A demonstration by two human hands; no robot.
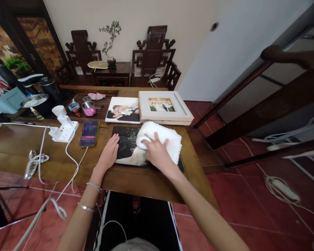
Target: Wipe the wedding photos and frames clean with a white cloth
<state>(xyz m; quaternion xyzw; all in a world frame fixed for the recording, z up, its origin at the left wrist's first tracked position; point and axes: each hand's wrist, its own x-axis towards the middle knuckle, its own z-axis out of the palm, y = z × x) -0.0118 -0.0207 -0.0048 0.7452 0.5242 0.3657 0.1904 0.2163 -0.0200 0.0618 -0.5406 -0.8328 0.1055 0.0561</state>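
A dark photo panel (127, 139) with a pale dress in its picture lies flat near the front edge of the table. On its right part rests a folded white cloth (170, 137), which hides much of the picture. My right hand (157, 150) presses down on the cloth, fingers bent into its folds. Along the panel's left edge lies my left hand (110, 151), flat with the fingers stretched out, holding nothing. Just behind the panel are a photo print (124, 111) of two people and a white picture frame (162, 104) with a small photo inside.
To the left are a phone (89, 134), a white power strip (66, 131) with cables and a clear hair claw (34, 162). Farther back stand a pink cup (89, 108), a white cup (59, 111) and a black kettle (49, 89). A wooden rail (235, 94) rises at the right.
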